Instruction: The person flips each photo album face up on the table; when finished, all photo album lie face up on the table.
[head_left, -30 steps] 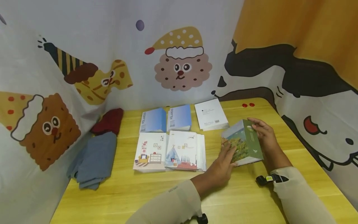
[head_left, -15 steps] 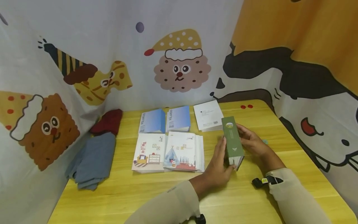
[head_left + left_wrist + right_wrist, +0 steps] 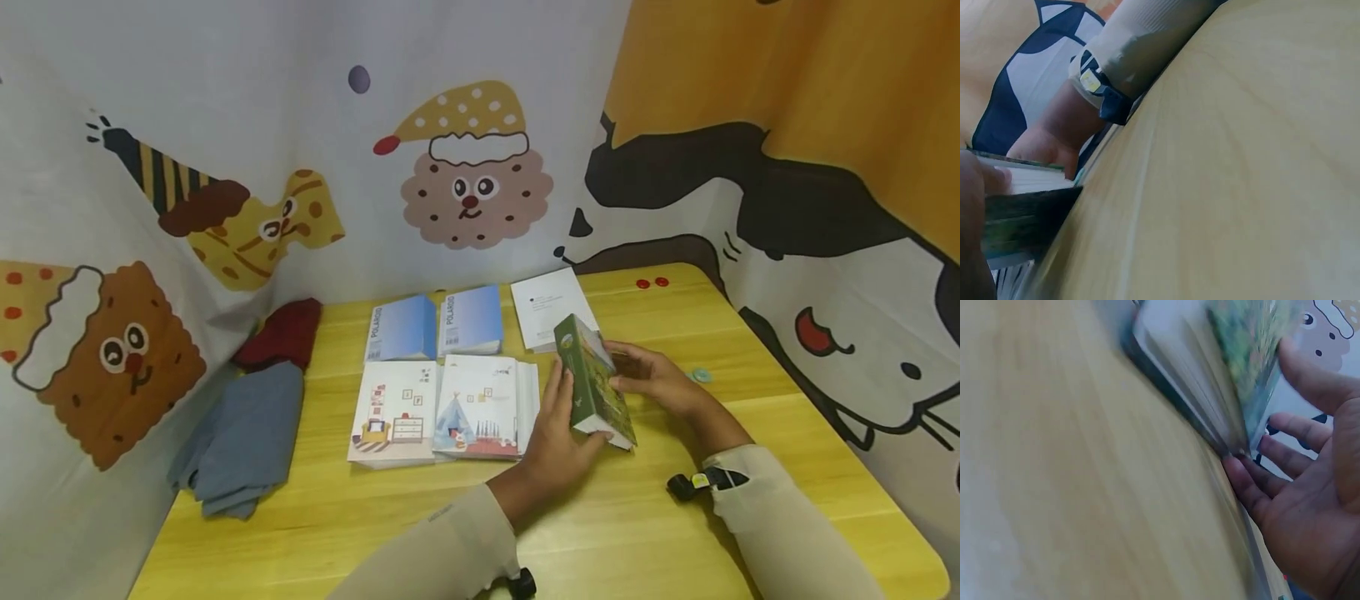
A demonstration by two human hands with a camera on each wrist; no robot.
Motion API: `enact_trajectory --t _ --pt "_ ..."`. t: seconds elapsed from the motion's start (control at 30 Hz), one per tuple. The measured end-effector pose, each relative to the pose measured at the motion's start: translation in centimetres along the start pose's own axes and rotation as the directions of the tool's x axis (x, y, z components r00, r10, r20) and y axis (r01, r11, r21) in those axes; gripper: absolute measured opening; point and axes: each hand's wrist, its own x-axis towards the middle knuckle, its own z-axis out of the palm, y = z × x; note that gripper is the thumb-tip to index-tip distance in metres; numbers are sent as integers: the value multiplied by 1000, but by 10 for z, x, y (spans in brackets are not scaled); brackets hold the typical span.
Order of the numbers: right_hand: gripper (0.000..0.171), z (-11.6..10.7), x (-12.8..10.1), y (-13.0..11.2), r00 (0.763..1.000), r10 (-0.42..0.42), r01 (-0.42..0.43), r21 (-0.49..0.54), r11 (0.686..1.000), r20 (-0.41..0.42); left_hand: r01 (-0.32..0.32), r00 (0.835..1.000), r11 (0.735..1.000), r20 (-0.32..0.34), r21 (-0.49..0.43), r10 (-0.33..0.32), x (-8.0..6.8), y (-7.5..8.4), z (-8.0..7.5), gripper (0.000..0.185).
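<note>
A thick green photo album [image 3: 600,379] with a landscape cover stands tilted on the yellow table, its green spine to the left. My left hand [image 3: 555,446] grips the spine side, with the thumb at the near lower corner. On the opposite side my right hand [image 3: 660,382] holds the album's edge, its thumb against the cover. In the right wrist view the album's [image 3: 1250,369] leaves fan slightly apart beside the fingers of my right hand [image 3: 1316,494]. The left wrist view shows white leaves between dark covers, next to part of my left hand [image 3: 969,212].
Left of the hands lie two illustrated white albums [image 3: 393,412], the right one on more white ones. Behind are two blue albums [image 3: 401,327] and a white album [image 3: 551,300]. Grey-blue cloth [image 3: 251,433] and dark red cloth [image 3: 281,333] lie far left; a teal disc [image 3: 701,376] lies right.
Both hands have moved left with the green album. It has been turned so that its spine, earlier on the right, now faces left.
</note>
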Motion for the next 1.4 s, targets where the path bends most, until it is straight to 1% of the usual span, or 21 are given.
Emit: enact_trajectory --t 0.03,0.07,0.17,0.23,0.33,0.43,0.5,0.6,0.67,0.77,0.8,0.83,0.87,0.93,1.0,1.03,1.13,1.2,1.27,1.33,1.4 --pt "72 1 0 0 1000 5 -5 -9 1000 -4 57 998 998 11 -14 -57 0 -1 -1 108" --pt "73 1 1 0 1000 6 -6 -21 1000 -10 117 993 993 27 -26 -117 -1 -1 -1 107" --pt "74 2 1 0 999 15 -17 -78 997 -32 249 967 967 72 -57 -245 -2 -3 -2 104" --pt "75 2 2 0 999 22 -28 -130 991 -49 305 950 951 86 -53 -300 -1 -4 0 102" --pt "75 3 2 1 997 36 -49 -201 978 -69 347 935 937 92 -34 -343 -2 -5 1 104" --pt "75 4 3 2 995 59 -76 -231 970 -79 350 934 937 87 -4 -348 -3 -3 2 106" --pt "74 4 2 1 993 79 -97 -233 968 -85 341 934 939 95 39 -343 -3 -2 1 106" --pt "73 5 2 0 991 94 -114 -241 964 -92 306 938 940 118 148 -324 -3 1 -3 104" --pt "71 6 3 -1 990 96 -118 -248 961 -100 256 946 938 140 235 -293 1 1 -11 101" --pt "69 6 3 -3 990 89 -116 -274 955 -109 189 955 920 153 343 -253 11 -2 -33 96" --pt "68 6 3 -3 990 87 -115 -278 954 -113 184 957 912 144 366 -251 15 -5 -42 95" --pt "66 6 3 -4 990 78 -109 -283 953 -116 187 959 903 129 385 -254 19 -8 -52 94" --pt "65 7 3 -4 990 65 -98 -292 951 -121 206 958 894 106 397 -268 23 -12 -63 94" --pt "62 7 4 -7 990 21 -64 -306 950 -142 262 951 874 46 410 -306 28 -20 -87 93" --pt "57 10 5 -13 983 -38 -23 -325 946 -179 333 934 845 -23 419 -357 31 -30 -114 94" --pt "55 11 7 -17 978 -73 4 -337 941 -194 374 920 828 -52 418 -389 32 -35 -128 94" --pt "50 20 14 -29 962 -151 60 -368 928 -226 476 871 760 -117 442 -478 34 -54 -166 94" --pt "47 30 20 -36 959 -185 92 -379 921 -217 530 835 709 -141 465 -531 35 -68 -185 94" --pt "45 42 29 -42 961 -198 111 -384 917 -194 564 803 656 -148 502 -578 33 -81 -199 96" --pt "44 55 39 -48 967 -195 121 -383 916 -162 588 775 618 -145 521 -615 31 -92 -207 96" --pt "46 68 51 -55 976 -185 128 -382 915 -114 591 756 587 -125 554 -642 28 -102 -210 98"
